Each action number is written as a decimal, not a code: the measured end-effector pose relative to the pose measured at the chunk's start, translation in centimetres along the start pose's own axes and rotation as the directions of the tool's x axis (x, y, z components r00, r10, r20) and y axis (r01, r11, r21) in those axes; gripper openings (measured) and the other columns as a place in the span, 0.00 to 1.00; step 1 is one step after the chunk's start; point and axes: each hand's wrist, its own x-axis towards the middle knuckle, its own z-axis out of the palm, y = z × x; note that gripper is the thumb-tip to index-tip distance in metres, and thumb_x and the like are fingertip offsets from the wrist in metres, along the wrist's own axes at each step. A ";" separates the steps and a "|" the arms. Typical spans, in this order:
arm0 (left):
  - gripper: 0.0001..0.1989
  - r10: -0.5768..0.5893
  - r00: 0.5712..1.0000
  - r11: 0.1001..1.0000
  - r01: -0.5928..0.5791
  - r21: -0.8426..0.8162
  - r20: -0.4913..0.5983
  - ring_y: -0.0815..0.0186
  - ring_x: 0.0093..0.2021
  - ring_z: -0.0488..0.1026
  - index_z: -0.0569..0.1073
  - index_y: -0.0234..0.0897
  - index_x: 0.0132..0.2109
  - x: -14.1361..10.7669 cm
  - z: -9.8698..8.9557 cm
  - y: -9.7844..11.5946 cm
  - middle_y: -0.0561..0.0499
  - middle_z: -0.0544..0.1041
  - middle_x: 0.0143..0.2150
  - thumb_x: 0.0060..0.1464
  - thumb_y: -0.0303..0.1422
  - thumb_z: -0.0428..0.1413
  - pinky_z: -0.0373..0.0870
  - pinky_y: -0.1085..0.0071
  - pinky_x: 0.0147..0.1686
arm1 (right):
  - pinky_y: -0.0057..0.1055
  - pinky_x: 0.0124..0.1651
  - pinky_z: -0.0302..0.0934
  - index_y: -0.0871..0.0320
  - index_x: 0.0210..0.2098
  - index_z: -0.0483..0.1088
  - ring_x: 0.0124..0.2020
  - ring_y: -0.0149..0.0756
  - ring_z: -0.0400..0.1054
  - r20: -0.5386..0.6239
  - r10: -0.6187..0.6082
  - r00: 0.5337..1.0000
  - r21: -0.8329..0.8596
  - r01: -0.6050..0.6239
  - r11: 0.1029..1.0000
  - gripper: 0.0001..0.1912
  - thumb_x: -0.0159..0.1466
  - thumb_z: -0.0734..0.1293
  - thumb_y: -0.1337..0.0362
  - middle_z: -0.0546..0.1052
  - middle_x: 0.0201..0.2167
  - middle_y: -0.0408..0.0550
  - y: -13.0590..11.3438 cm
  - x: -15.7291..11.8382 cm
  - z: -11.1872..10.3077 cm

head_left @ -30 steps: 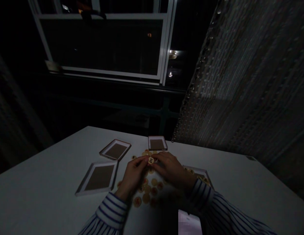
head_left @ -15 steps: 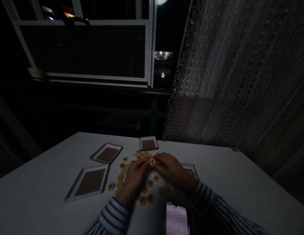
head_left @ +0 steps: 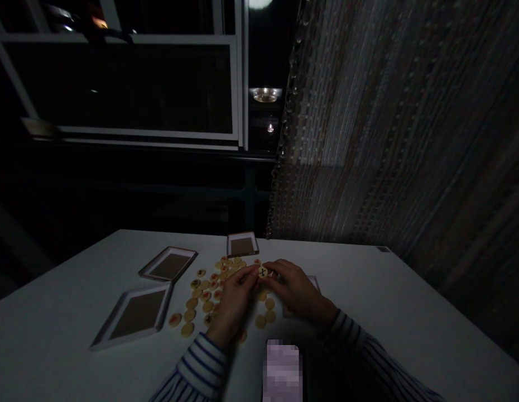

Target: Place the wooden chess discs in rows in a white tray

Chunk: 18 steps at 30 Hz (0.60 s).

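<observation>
A round Chinese chess piece [head_left: 263, 272] with a black character faces me, held up between the fingertips of both hands. My left hand [head_left: 238, 296] pinches it from the left, and my right hand [head_left: 293, 290] grips it from the right. Below and around them many more pieces lie loose on the white table, among them a red-marked piece [head_left: 174, 320] at the left and a blank-faced piece [head_left: 260, 321] under my hands. Some show red or black characters, others plain faces. My forearms and hands hide part of the spread.
Open shallow box parts stand about: a large one [head_left: 98, 338] at left, another [head_left: 143, 272] behind it, a third [head_left: 256, 252] at the back, and one [head_left: 316, 283] partly behind my right hand. A phone-like blurred rectangle [head_left: 282, 371] is in front. A bead curtain [head_left: 347, 139] hangs at right.
My view has turned right, so the table and boxes sit further left. Both hands still hold the piece and have shifted right over the table, uncovering more pieces on the left.
</observation>
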 end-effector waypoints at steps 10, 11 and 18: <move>0.15 -0.029 0.999 0.990 0.033 -0.137 0.034 0.63 0.43 0.71 0.74 0.34 0.41 0.3 2.0 -1.9 0.46 0.75 0.43 0.47 0.38 0.56 0.65 0.67 0.45 | 0.31 0.45 0.58 0.56 0.48 0.66 0.39 0.32 0.65 -0.030 0.070 0.997 0.022 -0.069 0.997 0.16 0.60 0.61 0.62 0.72 0.38 0.47 1.2 -1.2 -0.6; 0.15 -0.033 0.999 0.988 0.037 -0.151 0.030 0.63 0.43 0.71 0.74 0.34 0.41 0.4 2.2 -2.0 0.46 0.75 0.43 0.47 0.38 0.56 0.65 0.67 0.45 | 0.32 0.45 0.58 0.56 0.48 0.66 0.39 0.33 0.65 -0.034 0.074 0.997 0.025 -0.074 0.997 0.16 0.61 0.61 0.61 0.72 0.38 0.47 1.3 -1.3 -0.6; 0.16 -0.091 0.995 0.956 0.095 -0.276 0.026 0.63 0.50 0.68 0.73 0.37 0.43 0.9 3.6 -3.3 0.45 0.72 0.50 0.46 0.38 0.57 0.63 0.67 0.50 | 0.32 0.44 0.58 0.57 0.45 0.67 0.37 0.32 0.65 -0.065 0.113 0.991 0.026 -0.112 0.993 0.14 0.60 0.61 0.62 0.72 0.36 0.47 2.4 -1.5 -0.8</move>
